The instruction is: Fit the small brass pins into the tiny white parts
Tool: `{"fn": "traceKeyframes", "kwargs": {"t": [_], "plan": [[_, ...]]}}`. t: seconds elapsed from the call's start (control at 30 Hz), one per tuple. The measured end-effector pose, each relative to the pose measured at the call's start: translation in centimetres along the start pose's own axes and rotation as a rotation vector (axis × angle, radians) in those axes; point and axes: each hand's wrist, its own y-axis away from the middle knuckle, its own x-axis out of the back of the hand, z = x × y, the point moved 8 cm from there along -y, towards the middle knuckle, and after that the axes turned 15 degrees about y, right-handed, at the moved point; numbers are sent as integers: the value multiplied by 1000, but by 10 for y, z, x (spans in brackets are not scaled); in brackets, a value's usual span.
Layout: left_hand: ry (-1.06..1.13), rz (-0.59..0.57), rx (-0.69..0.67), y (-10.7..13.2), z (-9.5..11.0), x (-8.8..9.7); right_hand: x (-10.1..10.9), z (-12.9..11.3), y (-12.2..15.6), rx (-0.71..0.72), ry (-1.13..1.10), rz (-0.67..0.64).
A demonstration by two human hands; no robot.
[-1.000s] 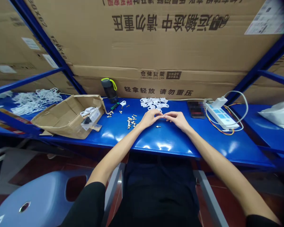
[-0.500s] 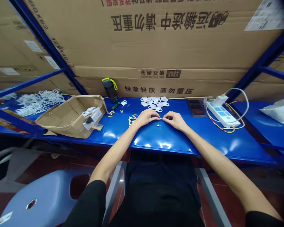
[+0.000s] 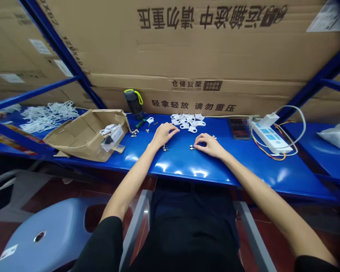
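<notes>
Over the blue tabletop, my left hand (image 3: 164, 135) is raised beside some small metal pin-like parts (image 3: 166, 148), partly hidden under it. Its thumb and fingers stand a little apart, and nothing shows between them. My right hand (image 3: 210, 146) rests low on the table with thumb and forefinger curled together. At those fingertips are two small pin-like parts (image 3: 192, 147) side by side; the right fingers pinch one of them. Behind both hands is a pile of white plastic pieces with ring-shaped ends (image 3: 184, 122). Another small light piece (image 3: 214, 137) lies behind my right hand.
On the left stand an open cardboard box (image 3: 73, 132) and a dark bottle (image 3: 134, 105) with a yellow-green strap. A green-handled tool (image 3: 140, 123) and small brass-coloured parts (image 3: 134, 133) lie near it. To the right are a power strip (image 3: 270, 138) with cables and a blurred dark object (image 3: 240, 128).
My hands have parted: the left moved left and back from the meeting point. The right stayed near the front, and two pin-like parts now lie together at its fingertips. The view shifted slightly.
</notes>
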Motion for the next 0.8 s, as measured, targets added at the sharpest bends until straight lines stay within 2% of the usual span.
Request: {"fn": "traceKeyframes", "kwargs": {"t": [0.2,0.47,0.6,0.8], "plan": [[-22,21,1,0,-7,10,2,0,0,14,-6,-2],[22,60,50,24,-47,49,3,6,0,7,29,13],[59,64,66,38,-63,63,13,25,-1,-108,131,62],[51,-53,133,40,-76,52,40,62,9,-366,371,117]]}}
